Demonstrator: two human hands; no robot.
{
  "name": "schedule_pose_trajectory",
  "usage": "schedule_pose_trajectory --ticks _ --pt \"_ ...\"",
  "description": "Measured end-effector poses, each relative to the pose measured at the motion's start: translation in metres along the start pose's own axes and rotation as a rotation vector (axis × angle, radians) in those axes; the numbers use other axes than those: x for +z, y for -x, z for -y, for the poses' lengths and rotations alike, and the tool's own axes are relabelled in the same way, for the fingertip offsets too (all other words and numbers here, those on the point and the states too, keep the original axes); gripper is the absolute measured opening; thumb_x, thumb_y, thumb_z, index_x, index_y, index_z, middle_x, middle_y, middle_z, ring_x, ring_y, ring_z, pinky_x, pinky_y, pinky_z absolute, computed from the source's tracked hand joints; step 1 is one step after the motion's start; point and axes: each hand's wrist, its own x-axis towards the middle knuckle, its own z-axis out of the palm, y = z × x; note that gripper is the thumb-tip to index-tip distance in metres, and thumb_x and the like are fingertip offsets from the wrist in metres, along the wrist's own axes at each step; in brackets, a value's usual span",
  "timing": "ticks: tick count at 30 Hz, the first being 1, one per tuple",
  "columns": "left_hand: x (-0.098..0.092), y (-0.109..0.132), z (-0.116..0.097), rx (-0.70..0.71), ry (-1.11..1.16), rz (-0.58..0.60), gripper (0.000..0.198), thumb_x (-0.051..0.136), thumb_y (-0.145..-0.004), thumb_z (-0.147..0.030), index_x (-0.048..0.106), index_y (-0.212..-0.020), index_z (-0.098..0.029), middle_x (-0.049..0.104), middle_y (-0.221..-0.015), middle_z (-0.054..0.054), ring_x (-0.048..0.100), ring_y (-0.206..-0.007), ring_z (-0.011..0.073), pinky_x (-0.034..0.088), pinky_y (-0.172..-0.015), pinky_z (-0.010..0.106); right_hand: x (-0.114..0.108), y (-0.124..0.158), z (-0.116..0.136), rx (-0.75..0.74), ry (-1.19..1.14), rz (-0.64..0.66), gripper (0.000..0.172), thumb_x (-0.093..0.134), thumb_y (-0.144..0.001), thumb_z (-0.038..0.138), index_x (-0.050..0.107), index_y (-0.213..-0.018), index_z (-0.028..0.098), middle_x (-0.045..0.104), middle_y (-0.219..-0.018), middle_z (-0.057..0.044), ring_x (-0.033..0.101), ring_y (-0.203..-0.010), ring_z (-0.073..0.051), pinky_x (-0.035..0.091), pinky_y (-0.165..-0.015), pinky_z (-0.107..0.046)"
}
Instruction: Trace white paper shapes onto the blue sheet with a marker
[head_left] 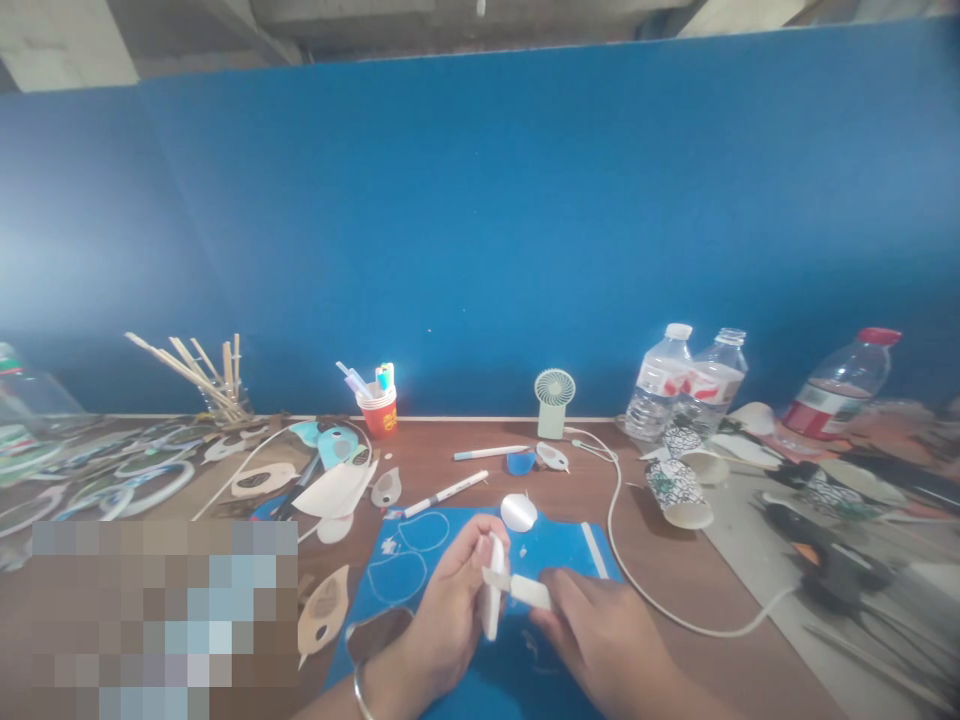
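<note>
In the lower centre of the frame, the left hand [448,612] grips a thin white piece [492,605] upright; it is turned nearly edge-on, so its face and outline are hard to read. The right hand [604,630] is closed around a pale-handled blade tool [529,590], whose tip meets or overlaps the piece; whether it bites in cannot be told. The fingers hide the rear of the handle, and both forearms run off the bottom edge.

Below them lies a blue mat [562,535], its near part covered by the hands and cut off by the frame. A dark, brownish object [381,634] beside the left wrist is partly hidden and unclear.

Pixelation blots out the lower left, covering part of the desk [431,458]. At the far left edge a clear bottle [46,385] is cut off, and the rings [161,490] near it blur together. On the right, patterned cups [677,490] overlap, while the dark items [814,555] at lower right are too smeared to identify.
</note>
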Motion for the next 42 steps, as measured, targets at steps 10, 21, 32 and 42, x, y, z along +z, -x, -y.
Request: schedule_pose_trajectory --ticks 10,21,32,42 --pt "-0.001 0.002 0.001 0.007 0.004 0.020 0.023 0.035 -0.089 -0.036 0.043 -0.078 -0.018 0.029 -0.057 -0.005 0.023 -0.047 0.0048 0.018 -0.044 0.017 -0.004 -0.002 -0.001 0.017 -0.026 0.009 0.038 0.022 -0.091 0.037 0.049 -0.072 0.020 0.054 -0.051 0.002 0.048 -0.040 -0.014 0.021 -0.042 -0.026" --pt "-0.003 -0.002 0.005 0.054 -0.330 -0.185 0.021 0.042 -0.084 -0.042 0.044 -0.088 -0.021 0.040 -0.062 -0.004 0.041 -0.050 0.0079 0.029 -0.037 0.016 -0.011 -0.015 0.002 0.887 -1.093 0.241 0.040 0.032 -0.084 0.052 0.047 -0.072 0.018 0.034 -0.047 0.007 0.030 -0.035 -0.006 0.018 -0.034 -0.018" --pt "-0.007 -0.001 0.009 0.108 -0.608 -0.087 0.020 0.048 -0.080 -0.032 0.051 -0.095 -0.019 0.045 -0.079 -0.001 0.051 -0.051 0.0089 0.042 -0.037 0.018 -0.006 -0.021 0.007 1.019 -1.297 0.260 0.032 0.059 -0.067 0.046 0.047 -0.061 0.017 0.028 -0.032 0.012 0.021 -0.027 -0.002 0.013 -0.029 -0.016" --pt "-0.010 -0.003 0.008 0.142 -0.607 -0.080 0.023 0.050 -0.080 -0.034 0.049 -0.098 -0.021 0.048 -0.082 0.000 0.053 -0.053 0.0099 0.043 -0.038 0.020 -0.004 -0.017 0.003 0.957 -1.279 0.238 0.032 0.059 -0.069 0.044 0.047 -0.063 0.016 0.029 -0.037 0.011 0.022 -0.031 -0.002 0.013 -0.031 -0.016"
